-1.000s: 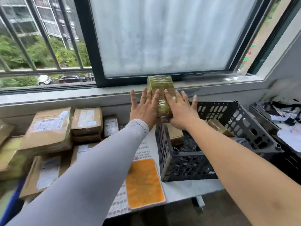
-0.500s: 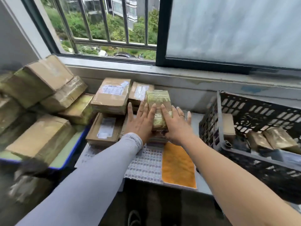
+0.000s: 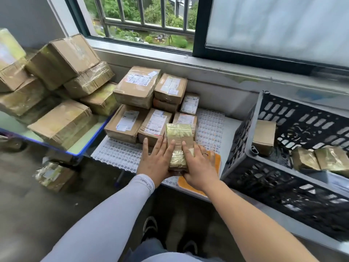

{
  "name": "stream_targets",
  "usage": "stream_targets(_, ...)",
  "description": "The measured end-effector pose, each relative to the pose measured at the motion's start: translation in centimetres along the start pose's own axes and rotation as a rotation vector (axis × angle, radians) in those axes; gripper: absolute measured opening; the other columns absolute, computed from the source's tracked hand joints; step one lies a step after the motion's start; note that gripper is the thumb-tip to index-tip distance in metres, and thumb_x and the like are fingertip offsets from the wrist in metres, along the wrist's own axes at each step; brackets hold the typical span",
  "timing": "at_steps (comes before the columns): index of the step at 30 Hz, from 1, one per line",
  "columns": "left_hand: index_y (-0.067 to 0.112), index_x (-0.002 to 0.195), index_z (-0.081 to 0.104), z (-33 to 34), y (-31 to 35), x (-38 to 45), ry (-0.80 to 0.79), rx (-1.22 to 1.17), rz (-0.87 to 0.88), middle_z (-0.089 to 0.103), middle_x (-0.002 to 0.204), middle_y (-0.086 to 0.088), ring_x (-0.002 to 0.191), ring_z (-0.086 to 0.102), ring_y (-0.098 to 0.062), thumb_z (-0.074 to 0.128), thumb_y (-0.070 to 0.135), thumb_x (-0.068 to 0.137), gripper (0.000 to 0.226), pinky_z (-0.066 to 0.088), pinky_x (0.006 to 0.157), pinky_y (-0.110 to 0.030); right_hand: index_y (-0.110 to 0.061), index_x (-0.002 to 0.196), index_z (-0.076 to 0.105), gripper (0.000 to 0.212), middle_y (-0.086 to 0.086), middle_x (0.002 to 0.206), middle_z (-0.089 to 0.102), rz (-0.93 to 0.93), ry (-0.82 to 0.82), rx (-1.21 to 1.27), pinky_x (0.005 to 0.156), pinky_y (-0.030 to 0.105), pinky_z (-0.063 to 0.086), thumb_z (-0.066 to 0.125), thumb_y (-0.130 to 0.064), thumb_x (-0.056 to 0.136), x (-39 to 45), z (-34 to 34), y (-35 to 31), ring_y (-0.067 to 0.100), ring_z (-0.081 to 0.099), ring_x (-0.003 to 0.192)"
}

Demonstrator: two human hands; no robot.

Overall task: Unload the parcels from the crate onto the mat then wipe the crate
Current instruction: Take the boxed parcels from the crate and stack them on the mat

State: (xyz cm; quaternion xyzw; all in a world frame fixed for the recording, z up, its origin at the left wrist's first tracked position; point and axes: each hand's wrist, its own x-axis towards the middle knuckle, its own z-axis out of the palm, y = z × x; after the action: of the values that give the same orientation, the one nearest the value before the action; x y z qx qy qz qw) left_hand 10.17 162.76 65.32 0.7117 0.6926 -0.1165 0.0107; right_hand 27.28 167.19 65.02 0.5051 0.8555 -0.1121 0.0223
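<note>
While both hands, left (image 3: 154,163) and right (image 3: 196,167), clamp a taped parcel (image 3: 178,142) between flat fingers, labelled boxes (image 3: 137,86) crowd the mat (image 3: 117,154) behind. The crate (image 3: 283,178) sits right.

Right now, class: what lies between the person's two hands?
In the head view, a tape-wrapped parcel lies between the left hand and the right hand, over the white mat.

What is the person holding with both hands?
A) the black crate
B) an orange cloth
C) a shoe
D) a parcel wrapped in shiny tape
D: the left hand and the right hand press flat against the two sides of a tape-wrapped parcel, above the white mat, while the black crate stands apart to the right and the orange cloth lies under the hands.
</note>
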Motion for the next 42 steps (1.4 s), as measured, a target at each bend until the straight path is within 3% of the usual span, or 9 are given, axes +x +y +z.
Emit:
stream_targets(4, 0.018, 0.158, -0.029, 1.7, 0.9, -1.0, -0.063, 0.017, 0.001, -0.01, 0.173, -0.008, 0.157, -0.019, -0.028, 0.031, 0.071, 0.097, 0.101, -0.011, 0.119, -0.069, -0.031, 0.162, -0.012, 0.11, 0.015, 0.17, 0.006, 0.002, -0.049, 0.044, 0.124, 0.061, 0.002, 0.07, -0.04, 0.091, -1.2, 2.0, 0.2, 0.034, 0.003, 0.158)
stream_targets(9, 0.02, 0.158, -0.03, 4.1, 0.4, -0.7, -0.107, 0.028, 0.038, -0.01, 0.173, -0.005, 0.158, -0.017, -0.026, 0.026, 0.077, 0.093, 0.103, -0.006, 0.12, -0.069, -0.029, 0.163, -0.011, 0.108, 0.016, 0.17, 0.004, 0.048, -0.093, 0.082, 0.125, 0.059, 0.005, 0.071, -0.035, 0.092, -1.3, 4.5, -0.5, 0.034, 0.001, 0.158)
stream_targets(15, 0.026, 0.161, -0.021, 5.8, -0.7, 0.5, -0.136, -0.003, 0.085, -0.014, 0.173, -0.002, 0.158, -0.015, -0.026, 0.041, 0.059, 0.103, 0.091, -0.008, 0.122, -0.068, -0.029, 0.163, -0.01, 0.105, 0.017, 0.171, 0.0, 0.158, -0.135, 0.147, 0.125, 0.056, 0.017, 0.068, -0.039, 0.095, 0.2, 6.5, -2.2, 0.037, 0.002, 0.158)
stream_targets(19, 0.031, 0.162, -0.02, 6.9, -1.6, 1.3, -0.16, -0.167, 0.135, -0.02, 0.172, 0.001, 0.158, -0.016, -0.023, 0.05, 0.057, 0.099, 0.097, -0.007, 0.124, -0.063, -0.031, 0.163, -0.011, 0.106, 0.017, 0.17, -0.001, 0.219, -0.21, 0.231, 0.124, 0.054, 0.018, 0.064, -0.048, 0.091, 0.6, 6.6, -2.9, 0.037, 0.005, 0.157)
stream_targets(23, 0.043, 0.16, -0.02, 7.4, -3.3, 2.7, -0.15, -0.312, 0.205, -0.02, 0.172, -0.001, 0.158, -0.019, -0.022, 0.048, 0.064, 0.088, 0.1, -0.007, 0.125, -0.062, -0.041, 0.161, -0.007, 0.105, 0.013, 0.172, 0.003, 0.28, -0.21, 0.305, 0.125, 0.051, 0.023, 0.059, -0.059, 0.082, 1.7, 6.1, -3.1, 0.033, 0.009, 0.158)
stream_targets(28, 0.043, 0.158, -0.022, 7.2, -4.6, 4.9, -0.176, -0.328, 0.284, -0.007, 0.173, -0.012, 0.159, -0.012, -0.029, 0.04, 0.085, 0.076, 0.111, -0.01, 0.124, -0.06, -0.048, 0.161, -0.001, 0.101, 0.006, 0.173, -0.002, 0.377, -0.236, 0.471, 0.121, 0.049, 0.03, 0.061, -0.047, 0.082, 2.7, 4.6, -3.4, 0.034, 0.019, 0.155)
stream_targets(31, 0.041, 0.157, -0.024, 7.1, -4.8, 5.5, -0.207, -0.345, 0.324, 0.0, 0.173, -0.015, 0.16, -0.007, -0.031, 0.048, 0.084, 0.077, 0.116, -0.01, 0.125, -0.059, -0.049, 0.161, -0.004, 0.099, 0.007, 0.173, -0.003, 0.385, -0.256, 0.479, 0.117, 0.048, 0.036, 0.058, -0.049, 0.083, 2.8, 4.4, -3.7, 0.037, 0.03, 0.151)
stream_targets(38, 0.041, 0.16, -0.019, 8.2, -4.8, 4.6, -0.189, -0.415, 0.321, 0.001, 0.173, -0.014, 0.16, -0.006, -0.029, 0.043, 0.094, 0.073, 0.119, -0.008, 0.126, -0.058, -0.048, 0.16, 0.006, 0.089, 0.001, 0.172, 0.01, 0.473, -0.202, 0.557, 0.119, 0.053, 0.034, 0.048, -0.056, 0.081, 2.9, 4.8, -4.8, 0.034, 0.026, 0.153)
stream_targets(42, 0.041, 0.159, -0.019, 8.4, -4.6, 3.9, -0.199, -0.439, 0.29, -0.002, 0.173, -0.013, 0.16, -0.006, -0.029, 0.047, 0.087, 0.076, 0.116, -0.007, 0.126, -0.058, -0.043, 0.161, 0.005, 0.089, 0.0, 0.17, 0.016, 0.515, -0.17, 0.53, 0.115, 0.053, 0.039, 0.054, -0.055, 0.087, 3.1, 5.4, -5.7, 0.032, 0.035, 0.148)
